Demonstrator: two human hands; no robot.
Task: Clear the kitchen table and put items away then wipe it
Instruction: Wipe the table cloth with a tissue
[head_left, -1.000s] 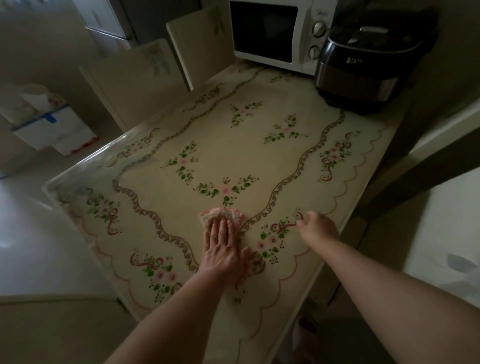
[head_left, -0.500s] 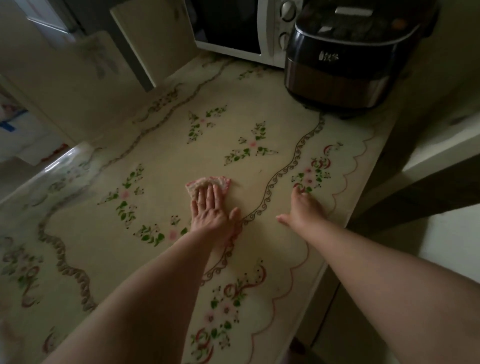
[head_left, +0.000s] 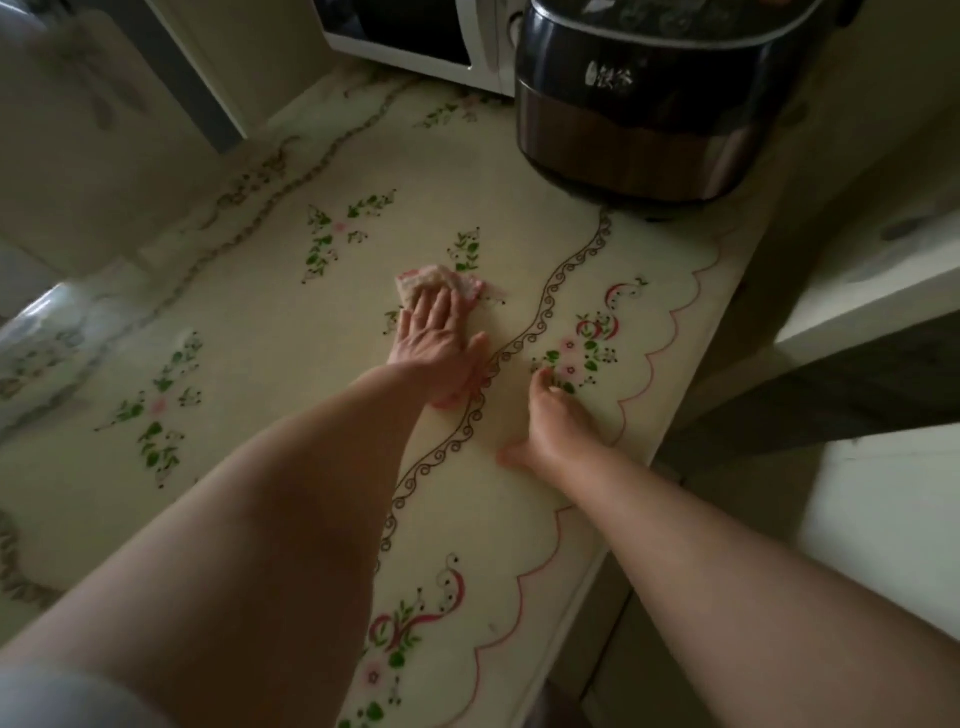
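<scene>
A small pink cloth (head_left: 441, 280) lies on the kitchen table (head_left: 260, 332), which has a cream floral cover. My left hand (head_left: 436, 338) presses flat on the cloth with straight fingers, and only the cloth's far edge shows past the fingertips. My right hand (head_left: 550, 421) rests on the table to the right of it, near the scalloped edge, its fingers bent with the tips touching the surface and nothing in it.
A dark rice cooker (head_left: 649, 104) stands at the far right of the table, with a white microwave (head_left: 415, 41) to its left. Pale chair backs (head_left: 104, 130) stand along the far left side. The table's right edge (head_left: 649, 467) drops to the floor.
My left hand has pushed the cloth farther up the table toward the rice cooker. The right hand has moved forward along the right edge, and the view has come closer to the appliances.
</scene>
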